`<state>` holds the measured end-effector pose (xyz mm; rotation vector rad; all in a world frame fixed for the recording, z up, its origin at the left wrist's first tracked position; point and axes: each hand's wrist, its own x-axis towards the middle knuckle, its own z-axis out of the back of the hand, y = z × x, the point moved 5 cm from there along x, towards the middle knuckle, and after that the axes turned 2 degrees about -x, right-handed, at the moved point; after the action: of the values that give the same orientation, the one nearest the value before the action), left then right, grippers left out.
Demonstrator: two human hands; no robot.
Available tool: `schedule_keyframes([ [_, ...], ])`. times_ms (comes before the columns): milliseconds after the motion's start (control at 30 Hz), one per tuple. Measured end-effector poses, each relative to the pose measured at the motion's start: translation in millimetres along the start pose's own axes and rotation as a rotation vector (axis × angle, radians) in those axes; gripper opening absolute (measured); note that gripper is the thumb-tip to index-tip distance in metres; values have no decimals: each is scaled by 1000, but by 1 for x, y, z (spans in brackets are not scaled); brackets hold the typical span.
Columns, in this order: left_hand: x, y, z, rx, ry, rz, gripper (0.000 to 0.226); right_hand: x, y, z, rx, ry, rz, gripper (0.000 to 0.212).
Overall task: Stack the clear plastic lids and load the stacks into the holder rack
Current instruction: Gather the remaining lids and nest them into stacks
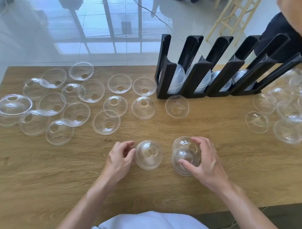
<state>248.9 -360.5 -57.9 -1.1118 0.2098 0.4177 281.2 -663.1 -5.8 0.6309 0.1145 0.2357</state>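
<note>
My left hand pinches the left rim of a clear dome lid that stands dome-up on the wooden table. My right hand grips a short stack of clear dome lids, fingers over the top and thumb at the near side. The black holder rack stands at the back right with lid stacks low in several slots. Several loose lids lie scattered at the back left, some dome-up and some upturned. More loose lids are heaped at the right edge.
A single upturned lid lies in front of the rack. Another person's arm reaches in at the top right. A wooden stool and cables are on the floor beyond the table.
</note>
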Motion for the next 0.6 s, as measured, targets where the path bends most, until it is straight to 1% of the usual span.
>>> schedule_keyframes([
  [33, -1, -4, 1, 85, -20, -81, 33, -2, 0, -1, -2, 0, 5, 81],
  [67, -3, -8, 1, 130, -5, -150, 42, -3, 0, -2, -6, -1, 9, 81],
  [133, -7, -17, -6, 224, 74, -272, 66, -6, -3, -3, -19, -4, 16, 81],
  [200, -10, -25, -16, 380, 157, -367, 88, -9, -5, -5, -37, -3, 24, 82],
  [267, -11, -30, -26, 523, 214, -441, 99, -12, -6, -7, -52, 0, 32, 81],
  [367, -11, -32, -34, 628, 243, -498, 97, -16, -6, -12, -67, 14, 38, 80],
  [500, -9, -32, -36, 644, 226, -515, 93, -19, -7, -24, -99, 47, 60, 78],
  [600, -8, -32, -38, 642, 215, -516, 93, -21, -13, -33, -80, 83, 35, 77],
])
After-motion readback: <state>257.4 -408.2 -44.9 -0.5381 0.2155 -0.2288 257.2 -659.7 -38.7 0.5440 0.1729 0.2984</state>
